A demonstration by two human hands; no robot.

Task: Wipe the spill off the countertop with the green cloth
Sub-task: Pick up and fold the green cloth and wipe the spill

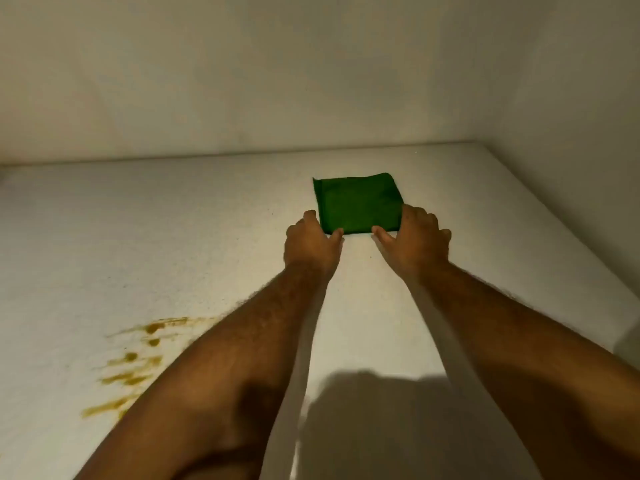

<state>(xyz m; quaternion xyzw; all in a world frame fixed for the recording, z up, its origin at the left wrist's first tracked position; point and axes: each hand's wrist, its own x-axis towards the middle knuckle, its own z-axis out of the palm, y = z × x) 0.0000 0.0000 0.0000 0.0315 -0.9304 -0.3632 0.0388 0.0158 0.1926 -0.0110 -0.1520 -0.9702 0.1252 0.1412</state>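
green cloth (358, 202): solid deep green, no print or pattern, slightly darker along its far hem. bench (173, 237): off-white, finely speckled with tiny dark flecks, tinted warm under the light. spill (133, 362): mustard to ochre brown, laid out as streaks and small darker blobs, fading to thin yellowish smears at the ends. wall (311, 74): plain pale grey-white, unpatterned. dark grey shadow (374, 420) fell across the near bench between the forearms.
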